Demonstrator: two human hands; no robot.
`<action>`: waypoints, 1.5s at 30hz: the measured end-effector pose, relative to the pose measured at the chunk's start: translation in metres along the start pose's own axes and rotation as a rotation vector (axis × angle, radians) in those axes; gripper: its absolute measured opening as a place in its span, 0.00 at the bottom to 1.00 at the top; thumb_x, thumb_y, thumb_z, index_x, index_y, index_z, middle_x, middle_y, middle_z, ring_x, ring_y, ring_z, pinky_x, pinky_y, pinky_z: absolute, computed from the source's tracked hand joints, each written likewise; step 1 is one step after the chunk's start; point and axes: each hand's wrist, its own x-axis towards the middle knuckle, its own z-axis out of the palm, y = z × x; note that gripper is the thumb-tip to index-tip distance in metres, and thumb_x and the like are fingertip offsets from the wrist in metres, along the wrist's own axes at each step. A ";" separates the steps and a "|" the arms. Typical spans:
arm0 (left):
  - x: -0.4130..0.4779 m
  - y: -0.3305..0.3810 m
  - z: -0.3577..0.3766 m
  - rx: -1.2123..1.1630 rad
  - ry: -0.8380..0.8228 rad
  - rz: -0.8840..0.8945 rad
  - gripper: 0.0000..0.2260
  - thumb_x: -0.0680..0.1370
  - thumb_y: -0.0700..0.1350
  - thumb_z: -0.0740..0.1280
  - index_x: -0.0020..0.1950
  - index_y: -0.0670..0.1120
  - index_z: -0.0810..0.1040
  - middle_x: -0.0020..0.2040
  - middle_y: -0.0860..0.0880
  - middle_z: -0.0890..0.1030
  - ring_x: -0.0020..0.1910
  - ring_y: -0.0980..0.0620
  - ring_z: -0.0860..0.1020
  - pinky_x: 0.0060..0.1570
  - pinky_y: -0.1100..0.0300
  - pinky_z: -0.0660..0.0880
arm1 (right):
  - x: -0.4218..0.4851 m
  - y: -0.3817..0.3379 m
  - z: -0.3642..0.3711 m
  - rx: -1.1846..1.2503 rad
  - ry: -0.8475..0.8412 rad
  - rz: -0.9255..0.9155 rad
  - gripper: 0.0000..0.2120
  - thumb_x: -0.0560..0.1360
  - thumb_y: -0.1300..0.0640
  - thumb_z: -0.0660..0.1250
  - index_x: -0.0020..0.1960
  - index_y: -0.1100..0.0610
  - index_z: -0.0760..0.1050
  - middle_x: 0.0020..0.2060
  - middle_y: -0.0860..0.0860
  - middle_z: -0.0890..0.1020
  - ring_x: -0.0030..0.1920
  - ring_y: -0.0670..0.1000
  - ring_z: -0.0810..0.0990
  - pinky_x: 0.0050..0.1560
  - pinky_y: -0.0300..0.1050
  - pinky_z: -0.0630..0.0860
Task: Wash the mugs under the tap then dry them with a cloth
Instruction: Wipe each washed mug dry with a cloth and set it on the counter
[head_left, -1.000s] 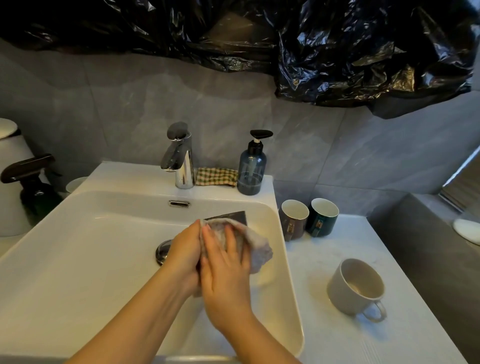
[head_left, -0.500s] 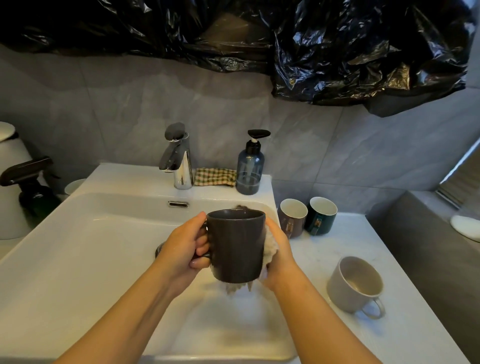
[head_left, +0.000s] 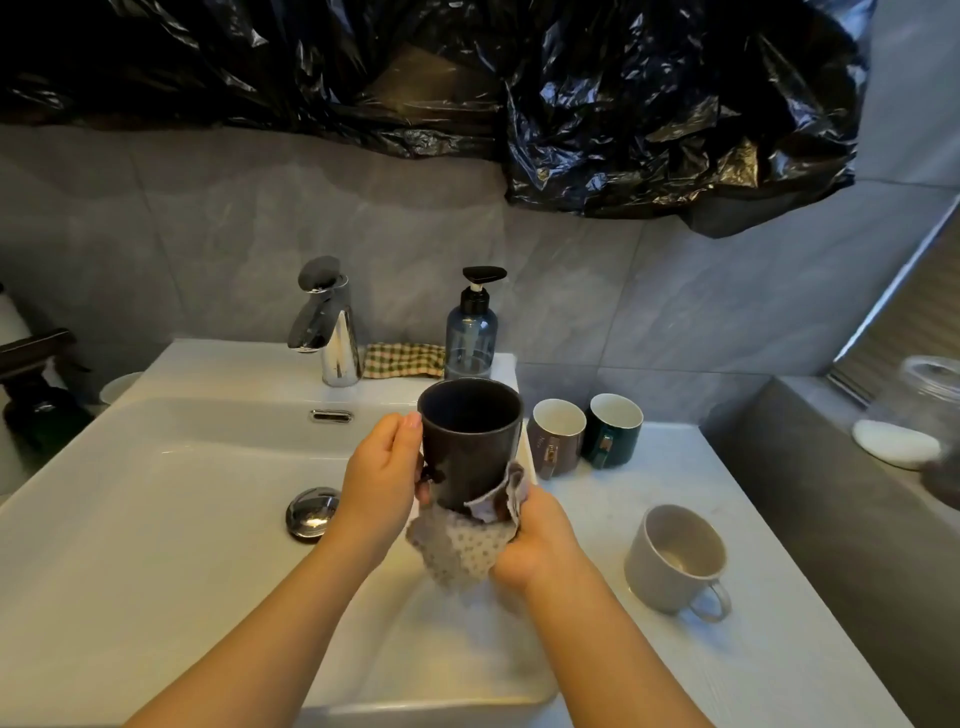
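Dark mug (head_left: 470, 441) held upright above the white basin (head_left: 156, 519), right of the tap (head_left: 327, 322). Left hand (head_left: 382, 473) grips its handle side. Right hand (head_left: 535, 540) clasps a dotted grey cloth (head_left: 462, 551) against the mug's base.

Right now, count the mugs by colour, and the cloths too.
Black mug: 1
Brown mug: 1
Dark green mug: 1
Pale grey mug: 1
Dotted cloth: 1
Checked cloth: 1
Total: 6 (4 mugs, 2 cloths)
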 end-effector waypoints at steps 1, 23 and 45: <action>0.000 0.002 0.004 0.011 -0.019 -0.010 0.16 0.83 0.48 0.52 0.39 0.46 0.71 0.32 0.48 0.69 0.32 0.52 0.69 0.32 0.60 0.69 | 0.001 -0.006 -0.006 -0.065 0.052 -0.013 0.23 0.72 0.59 0.64 0.66 0.65 0.72 0.58 0.64 0.78 0.63 0.62 0.74 0.63 0.50 0.73; 0.002 -0.017 0.202 -0.142 -0.050 -0.583 0.11 0.81 0.43 0.55 0.39 0.44 0.68 0.33 0.45 0.69 0.32 0.50 0.67 0.35 0.59 0.66 | -0.069 -0.154 -0.180 -0.440 0.674 -0.666 0.10 0.80 0.55 0.58 0.55 0.59 0.74 0.47 0.56 0.79 0.48 0.55 0.79 0.45 0.48 0.78; 0.000 -0.080 0.229 -0.016 -0.013 -0.590 0.13 0.82 0.47 0.55 0.47 0.42 0.76 0.54 0.43 0.75 0.51 0.43 0.72 0.57 0.50 0.69 | -0.032 -0.126 -0.221 -0.494 0.613 -0.427 0.05 0.81 0.53 0.57 0.53 0.53 0.70 0.40 0.46 0.75 0.39 0.44 0.73 0.39 0.39 0.72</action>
